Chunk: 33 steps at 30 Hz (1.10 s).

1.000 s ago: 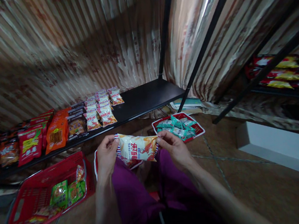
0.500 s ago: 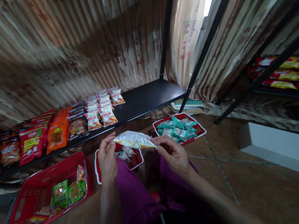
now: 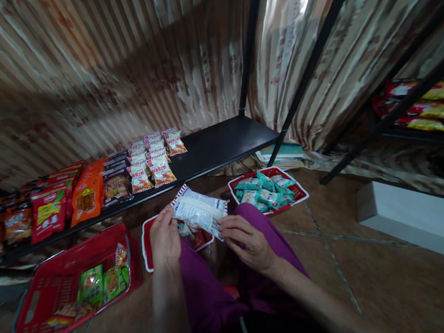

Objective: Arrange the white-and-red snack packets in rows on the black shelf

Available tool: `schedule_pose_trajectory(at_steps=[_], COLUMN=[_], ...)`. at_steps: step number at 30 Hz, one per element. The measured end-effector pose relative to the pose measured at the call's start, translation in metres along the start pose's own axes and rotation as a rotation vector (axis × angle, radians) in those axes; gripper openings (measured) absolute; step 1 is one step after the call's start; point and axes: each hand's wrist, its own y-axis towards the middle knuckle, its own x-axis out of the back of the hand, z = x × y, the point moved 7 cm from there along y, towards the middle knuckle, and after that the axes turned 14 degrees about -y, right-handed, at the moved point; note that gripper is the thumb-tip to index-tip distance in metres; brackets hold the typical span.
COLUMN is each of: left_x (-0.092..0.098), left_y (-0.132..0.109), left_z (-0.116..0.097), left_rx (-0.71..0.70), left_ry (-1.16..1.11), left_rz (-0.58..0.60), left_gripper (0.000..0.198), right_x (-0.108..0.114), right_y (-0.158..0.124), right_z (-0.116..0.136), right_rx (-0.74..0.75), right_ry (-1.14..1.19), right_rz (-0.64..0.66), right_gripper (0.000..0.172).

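Observation:
A white snack bag [image 3: 198, 210] with a red-and-blue striped edge is held over my lap, its printed back facing me. My left hand [image 3: 165, 238] pinches its left end, and my right hand [image 3: 248, 241] is closed on its lower right corner. Below the bag, partly hidden by it and my left hand, is a small red basket with a white rim [image 3: 147, 250] with several small packs inside. Similar striped-edge snack bags [image 3: 161, 169] stand in rows on the black shelf [image 3: 219, 144] beyond my hands.
Other snack bags [image 3: 87, 198] fill the shelf's left part. A large red basket [image 3: 32, 300] with green packs stands at left. A red basket [image 3: 303, 193] of teal packs [image 3: 265, 193] sits right of my knees. A white box [image 3: 421, 224] and shelf posts [image 3: 314, 65] are at right.
The snack bag has turned from nearly edge-on to show its printed back. My right hand has moved lower and slightly left on it, and my right knee has come up.

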Motion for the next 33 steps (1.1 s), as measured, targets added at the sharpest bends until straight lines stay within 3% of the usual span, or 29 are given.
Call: schedule_pose_trajectory(at_steps=[5,8,10,13,15,17,20,25,33], left_x=[0.005,0.010,0.013,0.011,0.008,0.006,0.005,0.002,-0.001], left_y=[0.000,0.002,0.002,0.001,0.000,0.000,0.000,-0.001,-0.002], left_z=[0.007,0.012,0.011,0.006,0.005,0.004,0.005,0.003,-0.002], left_rx=[0.060,0.077,0.072,0.038,0.017,-0.003,-0.041,-0.068,-0.048], left_ry=[-0.109,-0.122,-0.127,-0.117,-0.115,-0.102,-0.064,-0.041,-0.037], left_rz=[-0.088,-0.148,-0.182,-0.185,-0.179,-0.176,-0.173,-0.148,-0.123], left_gripper=[0.012,0.019,0.021,0.024,0.027,0.029,0.030,0.031,0.027], right_x=[-0.003,-0.001,-0.001,-0.012,-0.029,-0.045,-0.053,-0.056,-0.057], right_y=[-0.005,-0.008,-0.012,-0.027,-0.039,-0.044,-0.040,-0.035,-0.045], right_z=[-0.001,-0.007,-0.016,-0.038,-0.047,-0.046,-0.039,-0.035,-0.041], right_rx=[-0.012,-0.144,-0.313,-0.712,-0.971,-1.111,-1.134,-1.153,-1.220], right_ry=[-0.070,-0.111,-0.055,0.279,0.576,0.790,0.913,0.930,0.888], right_rz=[0.025,-0.015,-0.055,-0.104,-0.075,-0.006,0.055,0.079,0.083], right_gripper=[0.026,0.022,0.019,0.026,0.034,0.037,0.038,0.047,0.038])
